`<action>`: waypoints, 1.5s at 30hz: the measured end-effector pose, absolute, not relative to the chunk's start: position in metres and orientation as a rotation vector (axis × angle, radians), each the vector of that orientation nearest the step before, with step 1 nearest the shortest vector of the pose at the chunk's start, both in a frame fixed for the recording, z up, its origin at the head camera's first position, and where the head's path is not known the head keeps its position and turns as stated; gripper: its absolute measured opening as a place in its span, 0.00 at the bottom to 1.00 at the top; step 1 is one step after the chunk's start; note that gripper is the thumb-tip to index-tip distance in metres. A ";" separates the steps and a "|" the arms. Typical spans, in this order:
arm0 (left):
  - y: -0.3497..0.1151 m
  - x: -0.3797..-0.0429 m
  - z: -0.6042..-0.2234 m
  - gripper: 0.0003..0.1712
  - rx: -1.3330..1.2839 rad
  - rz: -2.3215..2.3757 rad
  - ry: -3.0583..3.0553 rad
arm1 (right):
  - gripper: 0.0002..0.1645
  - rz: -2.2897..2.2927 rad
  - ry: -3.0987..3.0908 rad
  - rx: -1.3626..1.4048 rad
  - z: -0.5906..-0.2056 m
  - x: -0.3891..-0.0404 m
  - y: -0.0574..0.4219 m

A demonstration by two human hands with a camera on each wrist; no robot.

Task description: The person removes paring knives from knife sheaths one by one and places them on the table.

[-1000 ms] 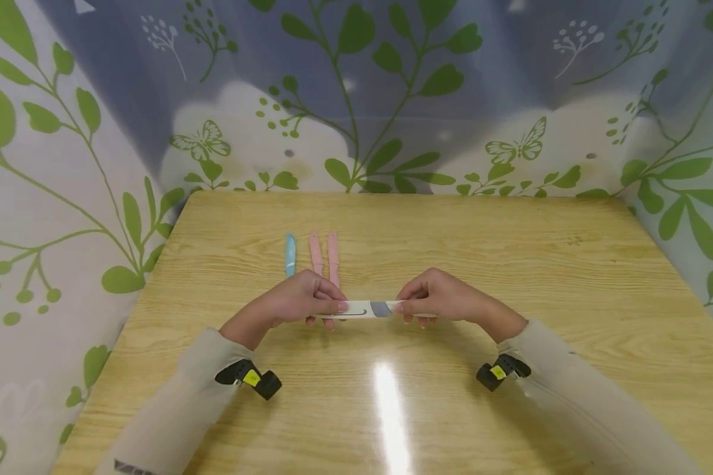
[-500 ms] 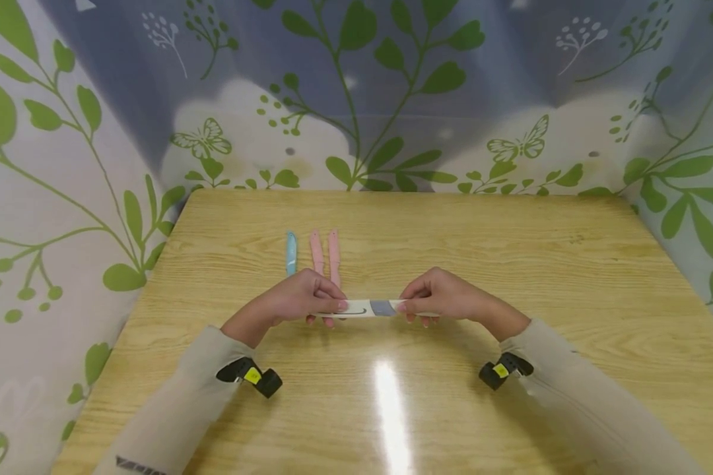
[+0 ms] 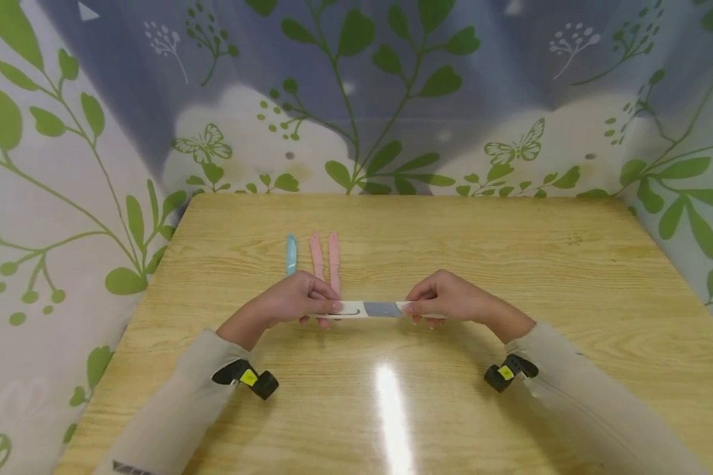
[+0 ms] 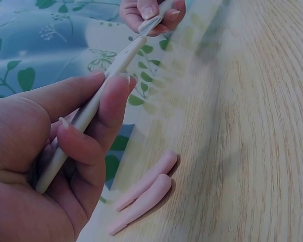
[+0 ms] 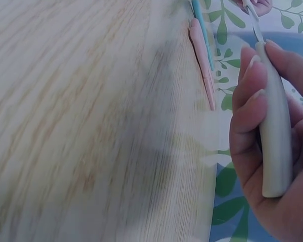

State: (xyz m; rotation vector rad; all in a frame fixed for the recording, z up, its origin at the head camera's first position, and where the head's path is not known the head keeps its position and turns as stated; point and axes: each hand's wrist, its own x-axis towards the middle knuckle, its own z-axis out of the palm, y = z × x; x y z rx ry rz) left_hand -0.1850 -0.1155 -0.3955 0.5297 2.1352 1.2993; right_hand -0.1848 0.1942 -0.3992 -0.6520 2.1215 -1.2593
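A fruit knife with a cream handle (image 5: 276, 141) is held level between the two hands, low over the table. My left hand (image 3: 291, 302) grips its cream sheath (image 4: 88, 113), thumb on the near face in the head view. At the other end, my right hand (image 3: 454, 300) has its fingers curled around the handle. Between the hands a stretch of grey blade (image 3: 382, 309) shows, its tip end hidden inside the sheath. A dark curved mark lies on the sheath beside the left thumb.
Behind the left hand, a blue sheathed knife (image 3: 291, 254) and two pink ones (image 3: 316, 251) lie side by side on the wooden table (image 3: 511, 251), partly covered by that hand. A leaf-patterned curtain (image 3: 356, 132) borders the table's back and sides.
The hands have moved slightly apart, the left one leftward and the right one rightward. More grey blade shows between sheath and handle than a second ago.
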 end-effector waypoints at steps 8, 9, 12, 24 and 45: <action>-0.117 -0.184 -0.398 0.10 0.508 1.285 2.155 | 0.14 -1.258 2.118 -0.653 -0.399 -0.182 0.201; -0.117 -0.184 -0.398 0.10 0.508 1.285 2.155 | 0.14 -1.259 2.114 -0.656 -0.400 -0.182 0.202; -0.117 -0.185 -0.400 0.10 0.504 1.289 2.158 | 0.15 -1.269 2.108 -0.656 -0.401 -0.183 0.205; -0.115 -0.188 -0.403 0.10 0.460 1.342 2.130 | 0.16 -1.263 2.146 -0.606 -0.405 -0.184 0.216; -0.112 -0.189 -0.401 0.13 0.460 1.378 2.063 | 0.16 -1.313 2.120 -0.583 -0.406 -0.184 0.226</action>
